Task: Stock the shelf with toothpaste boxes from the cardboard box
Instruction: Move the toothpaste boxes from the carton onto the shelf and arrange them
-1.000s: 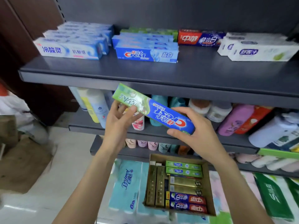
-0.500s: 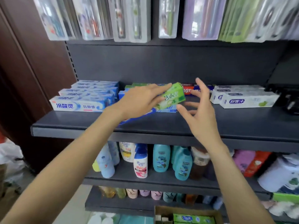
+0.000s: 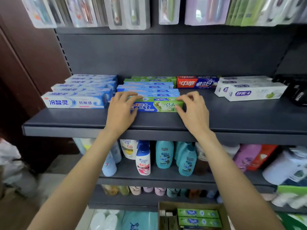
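Head view. Dark grey metal shelf [image 3: 232,118], matte, flat, with a folded front lip. On it, long rectangular card cartons with a glossy print, laid lengthwise in rows: white-and-blue boxes [image 3: 78,95] at left, a blue stack [image 3: 149,87] at centre, a red box [image 3: 196,83] behind, white boxes [image 3: 249,90] at right.

The toothpaste box [image 3: 157,106], blue at its left end and green at its right, lies flat at the front of the centre row, just before the blue stack, long face turned outward. It sits on the shelf, set back from the lip.

Left hand [image 3: 121,112]: fingers curled over the box's left end, fingertips on its top edge, thumb against the front face. It grips that end. Right hand [image 3: 193,112]: fingers arched over the right end, tips on the top edge, thumb against the front corner. It pinches that end. The box spans the gap between the two hands; its middle is uncovered.

Above, clear plastic blister packs [image 3: 116,12] hang in a row, contents blurred. On the shelf below stand smooth plastic bottles [image 3: 164,155], teal, white and blue, upright. At bottom, a brown cardboard box [image 3: 222,211], open-topped, holds green cartons [image 3: 198,214] lying flat.
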Available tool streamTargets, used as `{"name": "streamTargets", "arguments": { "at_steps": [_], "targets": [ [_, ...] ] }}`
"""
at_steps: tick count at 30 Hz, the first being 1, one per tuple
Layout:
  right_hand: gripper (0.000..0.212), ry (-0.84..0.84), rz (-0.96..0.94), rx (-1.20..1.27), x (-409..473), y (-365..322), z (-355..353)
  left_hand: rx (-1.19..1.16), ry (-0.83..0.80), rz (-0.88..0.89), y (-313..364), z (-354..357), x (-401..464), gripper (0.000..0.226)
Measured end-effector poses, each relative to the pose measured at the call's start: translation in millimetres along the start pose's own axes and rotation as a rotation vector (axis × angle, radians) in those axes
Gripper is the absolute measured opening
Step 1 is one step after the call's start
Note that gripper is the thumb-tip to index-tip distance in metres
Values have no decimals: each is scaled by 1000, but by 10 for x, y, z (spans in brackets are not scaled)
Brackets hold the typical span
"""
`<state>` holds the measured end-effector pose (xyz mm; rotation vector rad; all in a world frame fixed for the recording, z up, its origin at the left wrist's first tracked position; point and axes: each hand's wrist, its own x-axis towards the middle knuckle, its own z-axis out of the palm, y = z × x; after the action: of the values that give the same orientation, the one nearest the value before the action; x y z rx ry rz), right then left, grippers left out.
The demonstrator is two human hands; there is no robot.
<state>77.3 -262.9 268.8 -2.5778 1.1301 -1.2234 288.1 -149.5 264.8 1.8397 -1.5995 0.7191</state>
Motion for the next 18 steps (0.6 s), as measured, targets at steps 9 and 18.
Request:
{"name": "streamTargets", "arguments": {
  "at_steps": [9, 18],
  "targets": [
    [20, 3, -199, 305, -1565, 138, -258, -460, -68, 25, 932, -258, -1225, 21],
    [26, -878, 363, 177, -3262, 1114, 449, -584, -895, -680, 1252, 983, -2856, 31]
  ]
}}
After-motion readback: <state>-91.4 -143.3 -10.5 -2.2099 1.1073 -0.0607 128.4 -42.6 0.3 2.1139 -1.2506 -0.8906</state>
